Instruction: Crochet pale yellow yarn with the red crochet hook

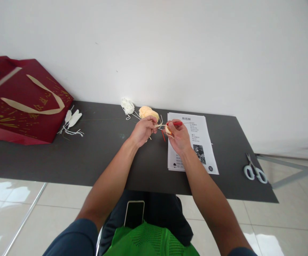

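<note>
dark table [103,156] carried a red bag [22,122] at far left and printed sheets [198,137] right of centre. left hand [144,131] and right hand [179,137] were close together near a peach yarn ball [147,111] — right hand was closed around a red tool [178,123] and a small peach piece [167,130], the piece at the sheets' left edge; left hand had pale yarn strands [158,126] pinched in its fingertips, running toward the piece.

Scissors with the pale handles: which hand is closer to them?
Right. The right hand is over the printed sheets, left of the scissors. The left hand is farther left, near the peach yarn ball.
</note>
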`<state>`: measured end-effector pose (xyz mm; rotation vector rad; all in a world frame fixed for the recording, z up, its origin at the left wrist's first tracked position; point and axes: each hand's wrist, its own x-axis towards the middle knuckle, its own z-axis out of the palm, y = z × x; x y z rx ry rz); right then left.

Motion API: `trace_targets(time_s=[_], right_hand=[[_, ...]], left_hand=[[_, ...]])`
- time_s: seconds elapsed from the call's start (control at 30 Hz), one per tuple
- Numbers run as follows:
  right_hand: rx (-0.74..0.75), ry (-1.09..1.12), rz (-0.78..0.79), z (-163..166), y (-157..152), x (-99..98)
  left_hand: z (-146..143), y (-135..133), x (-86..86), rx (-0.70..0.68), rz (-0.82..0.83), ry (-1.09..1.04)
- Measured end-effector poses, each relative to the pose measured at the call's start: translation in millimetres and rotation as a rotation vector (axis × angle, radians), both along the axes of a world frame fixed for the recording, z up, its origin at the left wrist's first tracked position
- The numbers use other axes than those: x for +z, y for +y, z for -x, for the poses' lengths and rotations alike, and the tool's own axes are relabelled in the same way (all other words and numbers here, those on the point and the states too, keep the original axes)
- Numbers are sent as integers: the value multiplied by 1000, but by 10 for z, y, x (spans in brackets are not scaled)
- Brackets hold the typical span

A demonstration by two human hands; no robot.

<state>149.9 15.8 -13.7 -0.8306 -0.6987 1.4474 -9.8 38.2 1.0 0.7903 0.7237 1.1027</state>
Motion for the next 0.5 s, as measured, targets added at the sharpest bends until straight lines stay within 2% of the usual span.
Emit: trace_targets(time_s=[0.17, 0.3, 0.37, 0.5], right_hand=[[-8, -29, -16, 0, -1, 18], [-70, -107, -83, 22, 3, -10], [-114, -183, -108, 29, 2, -34], [-170, -345, -137, 9, 5, -76]], left_hand=[[47, 23, 22, -11, 29, 18], [78, 58, -42, 112, -30, 216], [90, 72, -84, 187, -115, 355], [114, 70, -129, 252, -404, 615]])
